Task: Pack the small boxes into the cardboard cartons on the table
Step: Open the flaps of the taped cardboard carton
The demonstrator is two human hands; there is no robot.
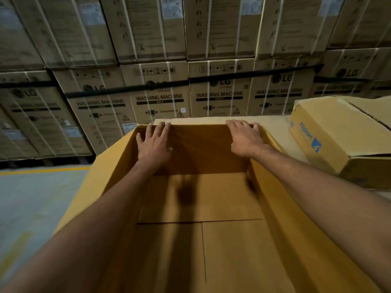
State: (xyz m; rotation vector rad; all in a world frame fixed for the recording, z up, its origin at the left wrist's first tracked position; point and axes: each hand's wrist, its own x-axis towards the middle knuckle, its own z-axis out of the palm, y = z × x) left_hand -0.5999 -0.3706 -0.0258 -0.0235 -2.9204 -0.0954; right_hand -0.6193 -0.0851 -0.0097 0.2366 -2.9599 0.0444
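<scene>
Under both outstretched arms sits an open cardboard carton [201, 208], nothing inside it. Its far wall takes the left hand [153, 142] and the right hand [246, 138], each spread flat with fingers reaching the top edge, gripping nothing. Off to the right of the right hand lies a closed Flipkart carton [330, 134]; beyond the fingertips rise stacked washing machine boxes [158, 96].

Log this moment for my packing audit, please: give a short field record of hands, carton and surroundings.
left hand: flat on far wall of carton, fingers over its rim
right hand: same, at far right corner
carton: open, empty, bottom flaps visible
small boxes: none in view
second carton: right of it, blue logo, closed
background: stacked washing machine boxes
</scene>
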